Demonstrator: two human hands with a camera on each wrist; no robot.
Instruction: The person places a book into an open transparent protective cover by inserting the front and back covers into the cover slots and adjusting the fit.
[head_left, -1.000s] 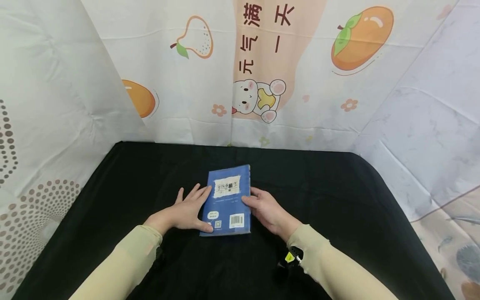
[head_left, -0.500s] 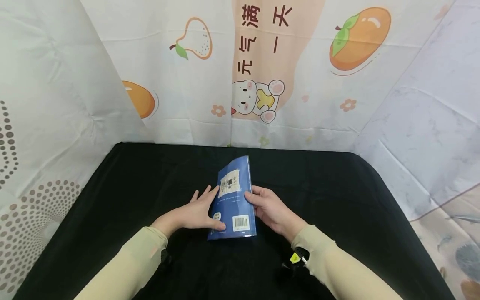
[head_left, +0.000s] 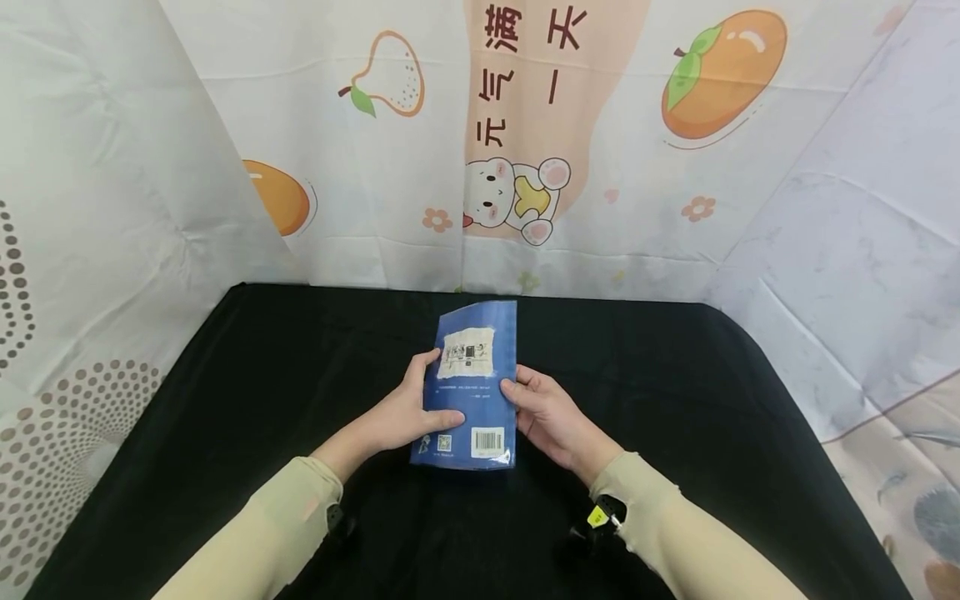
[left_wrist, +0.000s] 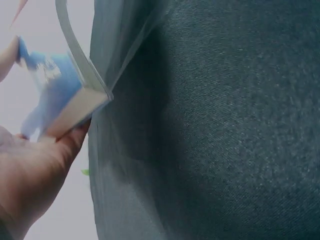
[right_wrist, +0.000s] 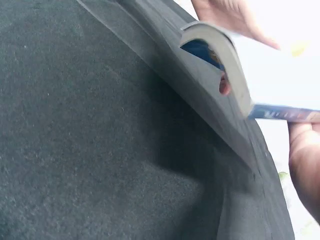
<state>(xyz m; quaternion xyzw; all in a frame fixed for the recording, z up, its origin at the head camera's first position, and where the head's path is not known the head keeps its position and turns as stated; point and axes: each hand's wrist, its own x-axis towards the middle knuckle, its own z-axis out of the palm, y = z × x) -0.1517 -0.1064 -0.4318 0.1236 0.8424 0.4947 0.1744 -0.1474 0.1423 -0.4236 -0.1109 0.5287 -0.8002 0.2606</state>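
Observation:
A blue paperback book [head_left: 468,408] with a white barcode and a pale picture panel faces up in the head view, raised off the black cloth. My left hand [head_left: 401,412] grips its left edge, thumb across the cover and a fingertip showing underneath in the right wrist view. On the opposite edge, my right hand [head_left: 547,417] pinches the book, thumb on top and fingers behind. The right wrist view shows the book [right_wrist: 242,95] bent in a curve, page edges visible. In the left wrist view, the book [left_wrist: 57,85] is partly washed out by glare.
Black cloth [head_left: 225,400] covers the table beneath both arms. A white curtain [head_left: 360,192] printed with fruit and a cartoon bear hangs behind the far edge, with more pale cloth [head_left: 840,250] at the sides.
The book has risen off the cloth, tilted, and shifted slightly right and away. My left hand has gone from lying spread on its left edge to gripping it; my right hand keeps its hold.

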